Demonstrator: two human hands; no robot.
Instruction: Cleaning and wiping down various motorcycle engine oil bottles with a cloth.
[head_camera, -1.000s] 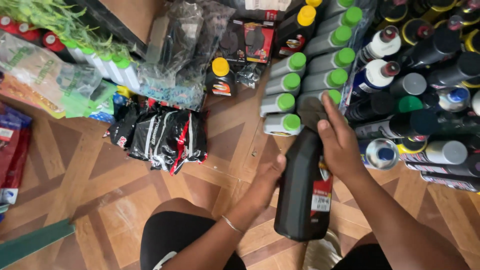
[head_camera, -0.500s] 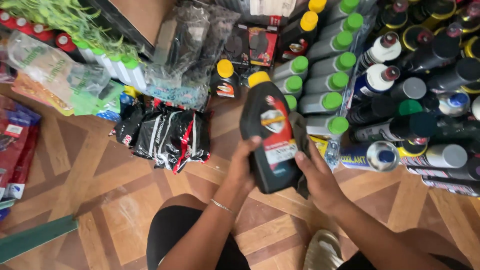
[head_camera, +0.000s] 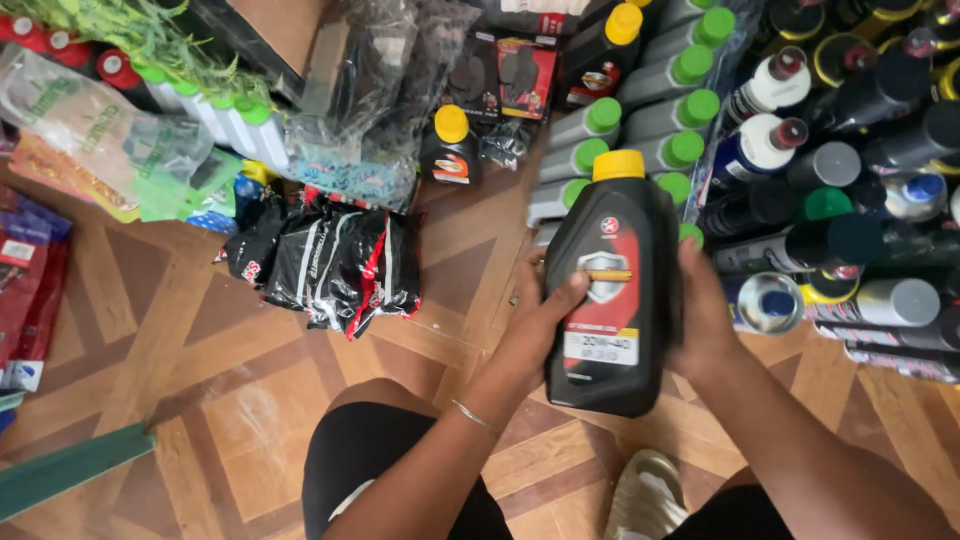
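Both hands hold one black motor-oil bottle (head_camera: 612, 295) upright over the patterned wooden floor (head_camera: 200, 330), in front of the person's knees. The bottle has a yellow screw cap (head_camera: 619, 164) on top and a red and white label facing the camera. The left hand (head_camera: 540, 320) grips its left side: the thumb lies across the front label and the fingers (head_camera: 530, 275) curl round the bottle's edge, closed on it. A thin bracelet (head_camera: 472, 415) sits on that wrist. The right hand (head_camera: 705, 315) presses against the bottle's right side, palm on the plastic, fingers wrapped behind it (their tips are hidden, but the grip is clearly closed on the bottle).

Just beyond the bottle, grey bottles with green caps (head_camera: 640, 130) lie in a row on the floor, caps pointing right. To their right a dense cluster of spray cans and bottles (head_camera: 850, 190) lies with assorted caps in white, black, grey, blue and green. A smaller black bottle with a yellow cap (head_camera: 449, 146) stands further back, near the middle. Left of centre, black packets with red and white markings (head_camera: 330, 265) lie in a heap on the floor. Clear plastic bags (head_camera: 110, 140) and green plant fronds (head_camera: 120, 30) fill the upper left. A pale shoe (head_camera: 648, 495) shows at the bottom, under the right forearm.
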